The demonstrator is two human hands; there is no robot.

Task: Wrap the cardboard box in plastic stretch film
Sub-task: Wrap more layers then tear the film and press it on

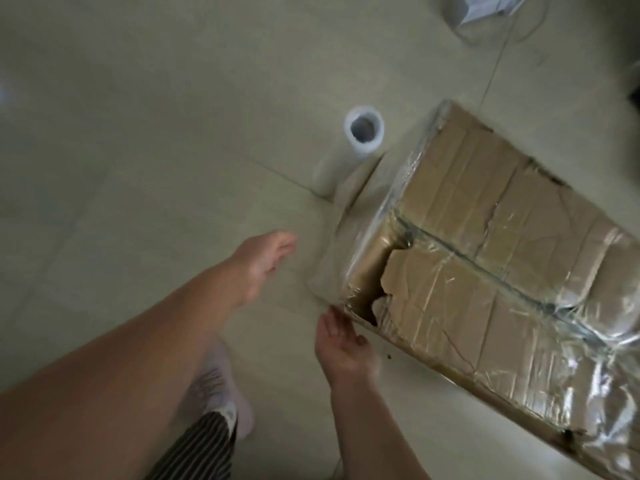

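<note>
Left hand [263, 261] hovering loose-fingered, gripping nothing | right hand [341, 344] hovering straight-fingered beside cardboard box [502, 271] corner, gripping nothing | box lying film-covered on pale tiled floor [138, 133], right side | film roll [363, 129] standing upright beyond.

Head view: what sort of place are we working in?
Probably an indoor room, maybe a home: pale floor tiles, the cardboard box lying on them, the stretch film roll standing nearby, a socked foot.

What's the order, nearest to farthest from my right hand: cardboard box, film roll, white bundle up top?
1. cardboard box, just beside the right hand.
2. film roll, upright on the floor ahead.
3. white bundle, top right corner.
</note>
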